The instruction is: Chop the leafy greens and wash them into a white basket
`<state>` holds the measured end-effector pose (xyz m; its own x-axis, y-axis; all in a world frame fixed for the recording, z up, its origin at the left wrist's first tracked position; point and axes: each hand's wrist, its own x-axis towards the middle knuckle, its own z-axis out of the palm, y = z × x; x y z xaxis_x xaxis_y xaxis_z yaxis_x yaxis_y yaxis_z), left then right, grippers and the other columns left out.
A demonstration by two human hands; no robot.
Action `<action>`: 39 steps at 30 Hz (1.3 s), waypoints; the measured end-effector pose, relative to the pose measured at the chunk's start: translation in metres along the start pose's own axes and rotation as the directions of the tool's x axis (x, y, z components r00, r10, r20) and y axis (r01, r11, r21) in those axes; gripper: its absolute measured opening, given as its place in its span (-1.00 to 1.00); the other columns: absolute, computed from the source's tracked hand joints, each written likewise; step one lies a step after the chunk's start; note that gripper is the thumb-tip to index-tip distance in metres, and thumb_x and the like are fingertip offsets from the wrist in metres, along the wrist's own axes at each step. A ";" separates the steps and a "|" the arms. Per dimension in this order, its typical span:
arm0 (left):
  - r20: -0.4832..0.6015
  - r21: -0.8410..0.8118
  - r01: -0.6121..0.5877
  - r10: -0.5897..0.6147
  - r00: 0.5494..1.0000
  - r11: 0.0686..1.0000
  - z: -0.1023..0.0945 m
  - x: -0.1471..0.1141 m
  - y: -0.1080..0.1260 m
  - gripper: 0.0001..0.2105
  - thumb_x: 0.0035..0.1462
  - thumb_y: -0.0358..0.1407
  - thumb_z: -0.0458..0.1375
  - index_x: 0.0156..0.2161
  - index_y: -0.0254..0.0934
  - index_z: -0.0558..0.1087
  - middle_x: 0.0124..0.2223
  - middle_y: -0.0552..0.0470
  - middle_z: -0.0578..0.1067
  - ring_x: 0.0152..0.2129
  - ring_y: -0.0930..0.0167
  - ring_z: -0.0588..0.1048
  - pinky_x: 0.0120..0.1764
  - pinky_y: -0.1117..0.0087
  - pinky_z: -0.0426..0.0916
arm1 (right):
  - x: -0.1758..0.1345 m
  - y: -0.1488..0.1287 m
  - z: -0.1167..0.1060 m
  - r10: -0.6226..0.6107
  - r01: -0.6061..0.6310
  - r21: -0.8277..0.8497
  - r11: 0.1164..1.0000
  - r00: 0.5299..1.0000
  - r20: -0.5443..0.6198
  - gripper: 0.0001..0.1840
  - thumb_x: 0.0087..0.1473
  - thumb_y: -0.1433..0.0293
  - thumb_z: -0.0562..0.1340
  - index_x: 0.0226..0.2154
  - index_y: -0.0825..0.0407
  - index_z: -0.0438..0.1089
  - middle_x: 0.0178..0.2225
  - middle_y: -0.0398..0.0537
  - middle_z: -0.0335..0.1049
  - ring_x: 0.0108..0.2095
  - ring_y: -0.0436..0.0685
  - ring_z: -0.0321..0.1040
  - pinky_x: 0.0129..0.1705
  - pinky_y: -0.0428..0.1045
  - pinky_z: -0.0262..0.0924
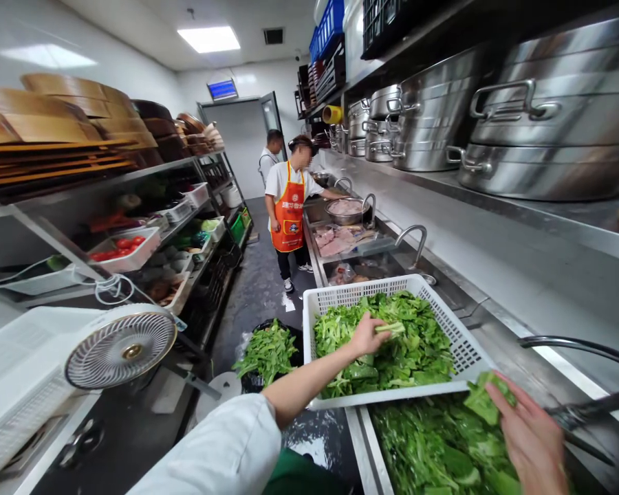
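Over a white perforated plastic basket full of cut leafy greens, my left hand is closed on some pale green stems. My right hand is at the basket's near right corner, fingers pinched on a piece of leafy greens. Below it, more wet leafy greens fill the sink. The basket rests across the sink's far part, close to both hands.
A black-lined bin of greens stands on the floor left of the basket. A fan is at left by a shelf. Faucets line the sinks. A co-worker in an orange apron stands ahead; steel pots sit above right.
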<state>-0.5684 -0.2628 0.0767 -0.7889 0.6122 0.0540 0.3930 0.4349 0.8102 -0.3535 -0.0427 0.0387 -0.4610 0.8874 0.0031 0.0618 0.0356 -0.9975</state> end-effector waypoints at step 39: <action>-0.053 0.429 -0.062 0.093 0.994 0.901 -0.053 -0.011 -0.060 -0.72 0.32 -0.20 0.07 -0.09 -0.34 0.55 -0.17 -0.15 0.55 -0.25 0.26 0.52 -0.06 0.26 0.39 | 0.035 0.059 0.062 -0.222 0.249 -0.344 0.905 0.968 0.118 -0.46 0.17 0.13 0.12 0.01 0.18 0.46 0.01 0.28 0.49 -0.01 0.25 0.42 0.10 0.13 0.27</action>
<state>-0.6081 -0.3310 0.0579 -0.7725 0.6145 0.1600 0.6056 0.6372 0.4768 -0.4215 -0.0380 -0.0240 -0.5640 0.7971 0.2158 0.2460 0.4117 -0.8775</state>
